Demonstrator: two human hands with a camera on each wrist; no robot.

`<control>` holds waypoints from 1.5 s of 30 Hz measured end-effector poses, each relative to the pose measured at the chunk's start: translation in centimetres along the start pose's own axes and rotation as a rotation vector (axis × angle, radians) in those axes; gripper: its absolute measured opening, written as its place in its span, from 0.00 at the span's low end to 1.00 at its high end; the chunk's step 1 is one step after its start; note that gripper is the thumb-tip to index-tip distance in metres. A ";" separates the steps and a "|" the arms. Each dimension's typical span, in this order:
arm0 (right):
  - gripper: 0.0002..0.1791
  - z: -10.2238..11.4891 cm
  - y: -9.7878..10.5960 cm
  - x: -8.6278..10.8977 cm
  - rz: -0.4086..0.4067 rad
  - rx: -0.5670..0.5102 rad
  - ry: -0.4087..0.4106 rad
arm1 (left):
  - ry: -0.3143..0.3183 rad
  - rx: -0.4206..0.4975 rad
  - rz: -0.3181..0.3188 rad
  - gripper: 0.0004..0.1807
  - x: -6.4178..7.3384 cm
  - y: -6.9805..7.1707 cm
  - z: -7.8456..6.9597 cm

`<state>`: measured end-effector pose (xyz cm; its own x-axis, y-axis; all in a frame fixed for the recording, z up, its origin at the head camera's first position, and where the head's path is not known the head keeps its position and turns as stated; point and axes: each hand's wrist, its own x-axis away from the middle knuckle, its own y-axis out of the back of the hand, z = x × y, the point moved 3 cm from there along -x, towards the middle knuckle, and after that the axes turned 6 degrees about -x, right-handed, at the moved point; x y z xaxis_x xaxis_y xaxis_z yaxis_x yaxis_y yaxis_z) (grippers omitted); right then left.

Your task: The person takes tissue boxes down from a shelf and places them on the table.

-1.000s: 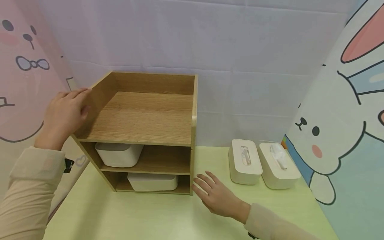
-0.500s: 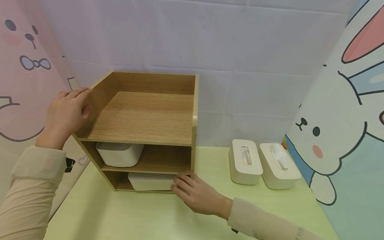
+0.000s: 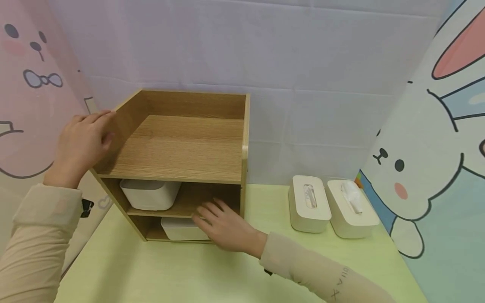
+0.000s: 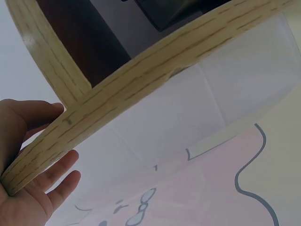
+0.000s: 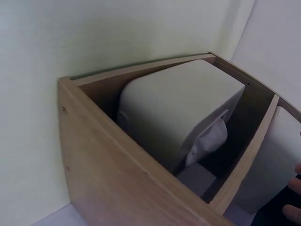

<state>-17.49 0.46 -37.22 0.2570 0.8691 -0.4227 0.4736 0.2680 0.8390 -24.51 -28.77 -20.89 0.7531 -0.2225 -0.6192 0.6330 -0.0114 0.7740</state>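
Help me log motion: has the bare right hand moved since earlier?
Yes: in the head view, the right hand moved left and up, from beside the tan, boxy wooden shelf unit to in front of it.

a slotted white box [image 3: 301, 204] stands beside a tissue box [image 3: 354, 229] on the green table [image 3: 170, 271], near a rabbit print [image 3: 424, 176].

A: Brown wood-grain shelf unit [image 3: 189, 147], count?
B: One. One pale green tabletop [image 3: 170, 269] too.
A: Inside the unit?
B: Two white, round-cornered boxes: upper box [image 3: 150, 196], lower box [image 3: 182, 228].
A: Tabletop?
B: Two white, slot-topped oblong boxes: left slotted box [image 3: 310, 216], right slotted box [image 3: 352, 221].
A: Bare hands?
B: Two: left hand [image 3: 82, 141], right hand [image 3: 227, 227]. Beige fabric sleeves [image 3: 41, 244], also two.
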 end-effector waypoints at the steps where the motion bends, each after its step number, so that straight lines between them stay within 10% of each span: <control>1: 0.19 -0.1 0.0 -0.4 0.007 0.005 -0.006 | 0.001 0.000 0.001 0.25 0.0 0.0 0.0; 25: 0.23 -0.6 -1.4 -10.3 0.079 -0.026 -0.069 | 0.018 -0.008 0.033 0.25 0.2 0.0 0.4; 45: 0.24 -0.4 -3.2 -13.8 0.281 -0.076 -0.132 | -0.001 -0.003 -0.013 0.25 0.1 -0.2 0.1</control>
<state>-22.91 -12.26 -33.97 0.4779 0.8535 -0.2078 0.3055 0.0603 0.9503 -24.55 -28.93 -21.09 0.7448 -0.2235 -0.6288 0.6431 -0.0113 0.7657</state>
